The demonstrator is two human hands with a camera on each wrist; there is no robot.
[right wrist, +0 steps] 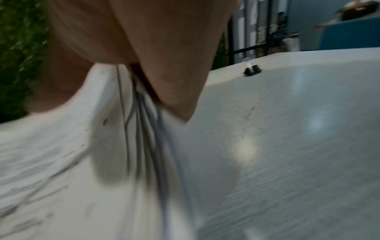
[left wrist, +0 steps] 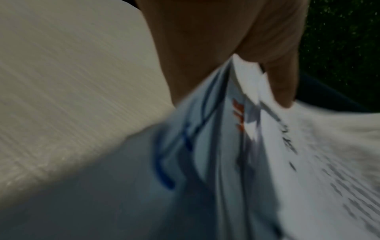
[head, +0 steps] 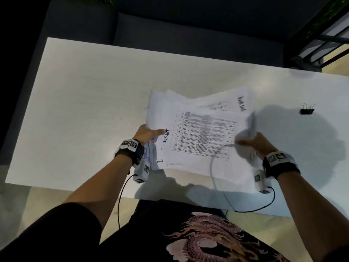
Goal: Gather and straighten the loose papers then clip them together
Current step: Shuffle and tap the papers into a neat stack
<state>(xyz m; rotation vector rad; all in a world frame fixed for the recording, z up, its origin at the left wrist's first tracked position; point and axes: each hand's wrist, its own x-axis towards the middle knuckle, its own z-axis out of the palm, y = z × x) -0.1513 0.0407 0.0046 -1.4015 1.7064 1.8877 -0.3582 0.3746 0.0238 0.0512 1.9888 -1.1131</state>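
Your left hand [head: 146, 134] pinched the papers [head: 198, 137] at their left edge and your right hand [head: 257, 141] gripped the right edge — the uneven stack raised over the bench [head: 85, 103]. The binder clip [head: 306, 110] sat well apart, to the right.

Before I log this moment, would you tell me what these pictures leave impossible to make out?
- Number of sheets in the papers: overlapped in head view, edges blurred in both wrist views.
- Printed table text: too small and blurred.
- Right hand fingers: motion-blurred, under the sheets.
- Left hand fingers: under the stack.
- Binder clip: too small for detail.
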